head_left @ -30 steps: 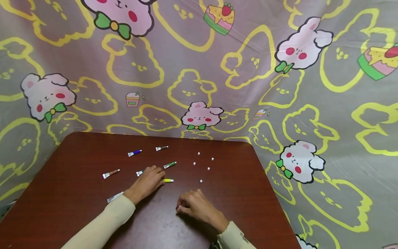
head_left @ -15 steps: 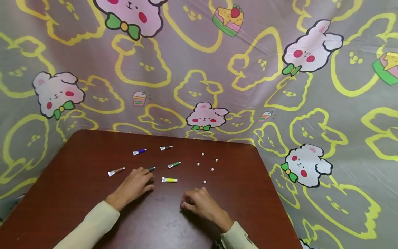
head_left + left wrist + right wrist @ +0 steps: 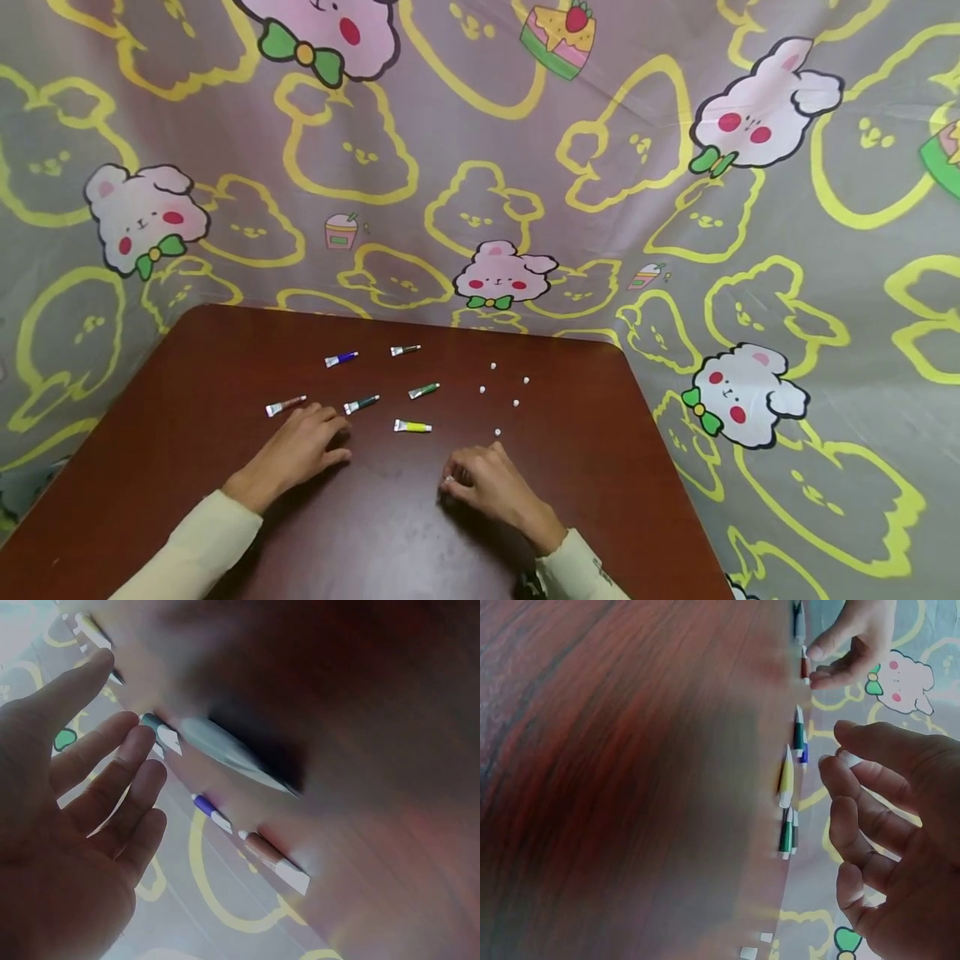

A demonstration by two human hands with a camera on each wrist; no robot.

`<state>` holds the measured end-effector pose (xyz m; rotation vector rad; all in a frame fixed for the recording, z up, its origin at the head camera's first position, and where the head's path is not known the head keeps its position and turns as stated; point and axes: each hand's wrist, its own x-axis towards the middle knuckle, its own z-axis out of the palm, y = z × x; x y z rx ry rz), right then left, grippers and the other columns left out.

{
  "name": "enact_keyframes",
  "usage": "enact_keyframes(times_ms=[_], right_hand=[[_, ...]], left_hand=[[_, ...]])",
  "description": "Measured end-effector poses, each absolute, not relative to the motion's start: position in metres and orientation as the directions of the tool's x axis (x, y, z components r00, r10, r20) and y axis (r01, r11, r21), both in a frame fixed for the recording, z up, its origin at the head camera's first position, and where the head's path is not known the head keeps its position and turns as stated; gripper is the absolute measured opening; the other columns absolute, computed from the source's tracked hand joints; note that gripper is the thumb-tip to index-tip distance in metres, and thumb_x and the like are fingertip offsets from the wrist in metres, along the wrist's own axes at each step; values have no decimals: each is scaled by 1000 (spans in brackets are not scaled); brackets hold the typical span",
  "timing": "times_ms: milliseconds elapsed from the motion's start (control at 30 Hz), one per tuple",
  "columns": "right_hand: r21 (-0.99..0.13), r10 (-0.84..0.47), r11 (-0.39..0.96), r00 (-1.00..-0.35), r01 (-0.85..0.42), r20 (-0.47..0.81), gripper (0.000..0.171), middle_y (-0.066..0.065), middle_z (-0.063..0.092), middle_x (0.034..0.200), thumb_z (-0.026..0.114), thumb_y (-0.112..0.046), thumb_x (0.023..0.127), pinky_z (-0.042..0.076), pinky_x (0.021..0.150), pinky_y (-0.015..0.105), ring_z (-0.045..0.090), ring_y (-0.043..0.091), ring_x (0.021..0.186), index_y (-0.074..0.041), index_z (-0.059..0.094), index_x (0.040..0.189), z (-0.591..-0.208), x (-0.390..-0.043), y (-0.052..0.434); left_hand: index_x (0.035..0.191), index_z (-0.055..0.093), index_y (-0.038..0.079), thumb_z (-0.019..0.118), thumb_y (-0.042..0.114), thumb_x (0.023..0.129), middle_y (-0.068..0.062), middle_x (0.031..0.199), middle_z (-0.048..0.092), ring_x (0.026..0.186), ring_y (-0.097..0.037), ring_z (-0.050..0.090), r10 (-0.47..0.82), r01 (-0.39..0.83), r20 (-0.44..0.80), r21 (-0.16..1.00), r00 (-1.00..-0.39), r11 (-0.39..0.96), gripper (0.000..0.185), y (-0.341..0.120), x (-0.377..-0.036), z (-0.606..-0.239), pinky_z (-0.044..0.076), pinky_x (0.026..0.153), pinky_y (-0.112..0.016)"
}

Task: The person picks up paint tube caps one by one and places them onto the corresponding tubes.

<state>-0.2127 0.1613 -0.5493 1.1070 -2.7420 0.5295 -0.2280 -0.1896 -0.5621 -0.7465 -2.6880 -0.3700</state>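
Note:
Several small paint tubes lie on the dark red table (image 3: 165, 467): brown (image 3: 285, 406), blue (image 3: 341, 359), teal (image 3: 361, 405), green (image 3: 423, 390) and yellow (image 3: 412, 427). My left hand (image 3: 318, 429) rests flat on the table with relaxed fingers, its fingertips just short of the brown and teal tubes. In the left wrist view the left hand (image 3: 127, 742) is spread beside the teal tube (image 3: 161, 733). My right hand (image 3: 459, 478) is curled near the front middle. In the right wrist view its thumb and forefinger pinch a small white cap (image 3: 848, 758).
Several loose white caps (image 3: 497, 432) are scattered on the table to the right of the tubes. Another dark tube (image 3: 405, 350) lies at the back. A patterned cloth (image 3: 480, 183) hangs behind and beside the table.
My left hand has drawn back toward me and to the left, uncovering the teal tube. My right hand has stayed put with the cap.

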Motion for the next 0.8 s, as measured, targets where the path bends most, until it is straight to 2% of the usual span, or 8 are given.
enact_keyframes(times_ms=[267,367,533,800], right_hand=[[-250,-630,676,-720,-693,293,17,-14,71,82,89,-31,90,34,80,25,59,-3,74,-23,74,91,-553,-215,160],[-237,-625,675,-712,-699,320,17,-13,69,81,88,-34,90,35,80,26,60,-1,74,-23,75,92,-553,-217,158],[-233,-618,662,-694,-713,368,15,-13,71,81,88,-33,90,37,77,26,61,1,74,-23,76,92,-554,-222,157],[-300,-567,680,-739,-669,364,17,-11,74,83,90,-30,88,39,81,31,65,4,77,-21,76,94,-556,-229,160]], left_hand=[[105,79,9,96,28,81,-6,101,73,99,-31,67,431,513,357,176,-829,840,35,-208,-220,-566,53,88,-53],[103,79,10,97,26,79,-5,99,72,97,-31,68,435,529,393,170,-810,832,34,-215,-220,-567,54,91,-56],[98,78,12,99,24,74,-3,95,71,93,-31,69,437,553,453,160,-777,818,34,-226,-218,-566,54,85,-56],[100,78,12,97,21,77,-4,97,72,95,-31,69,401,500,387,199,-830,843,32,-238,-210,-568,52,81,-55]])
